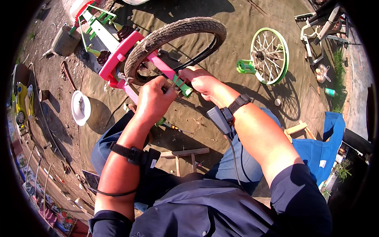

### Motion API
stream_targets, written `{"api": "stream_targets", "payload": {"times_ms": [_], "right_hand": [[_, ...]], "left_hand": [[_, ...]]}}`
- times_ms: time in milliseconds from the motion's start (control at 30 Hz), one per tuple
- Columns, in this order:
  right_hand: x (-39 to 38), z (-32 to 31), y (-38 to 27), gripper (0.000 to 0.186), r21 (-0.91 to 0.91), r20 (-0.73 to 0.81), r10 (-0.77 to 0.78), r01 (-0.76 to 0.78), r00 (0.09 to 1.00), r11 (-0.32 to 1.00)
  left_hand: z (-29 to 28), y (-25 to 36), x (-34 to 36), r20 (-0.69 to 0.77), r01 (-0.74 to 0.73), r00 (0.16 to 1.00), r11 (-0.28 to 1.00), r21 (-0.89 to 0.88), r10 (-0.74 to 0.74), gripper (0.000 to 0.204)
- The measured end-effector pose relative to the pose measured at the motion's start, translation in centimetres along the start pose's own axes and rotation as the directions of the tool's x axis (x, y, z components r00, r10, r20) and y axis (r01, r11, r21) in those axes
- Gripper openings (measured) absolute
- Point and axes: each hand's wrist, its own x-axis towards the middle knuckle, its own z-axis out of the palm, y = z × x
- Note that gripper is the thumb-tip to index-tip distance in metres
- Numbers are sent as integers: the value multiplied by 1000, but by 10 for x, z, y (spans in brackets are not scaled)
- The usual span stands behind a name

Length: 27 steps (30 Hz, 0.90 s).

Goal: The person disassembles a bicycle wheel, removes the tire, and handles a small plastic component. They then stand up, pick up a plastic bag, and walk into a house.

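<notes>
A bare bicycle tyre (169, 29) with dirty tread lies tilted around one pink fork leg (161, 64), which ends in a green tip (185, 91). At that tip my right hand (199, 81) is closed, its fingers wrapped on the fork leg. Just to the left, my left hand (157, 96) makes a pinch beside the same leg; whatever lies between its fingertips is hidden. The pink fork crown (118, 59) joins a white and green frame (104, 34) farther left. Straps with small boxes circle both wrists.
To the right stands a spoked wheel with a light green rim (285, 47), beside a green part (245, 67). A white bowl (81, 112) sits at left. Near my legs are a small wooden stool (185, 153) and blue cloth (316, 154). A metal frame (312, 43) stands far right.
</notes>
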Motion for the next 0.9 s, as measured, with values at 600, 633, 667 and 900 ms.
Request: {"api": "stream_targets", "payload": {"times_ms": [600,633,667,900], "right_hand": [[-17,-13,-24,43,-110,228,-3,29,974,993],[-17,-14,-26,42,-123,233,-30,60,972,991],[-16,-14,-28,41,-136,238,-57,91,970,987],[-12,-21,-27,31,-234,292,-174,247,940,940]], "left_hand": [[1,-8,8,2,120,993,988,-99,-120,7],[1,-9,9,6,127,992,981,-149,-128,7],[1,-10,10,19,148,989,969,-197,-147,8],[1,-11,16,59,242,970,897,-370,-238,14]]}}
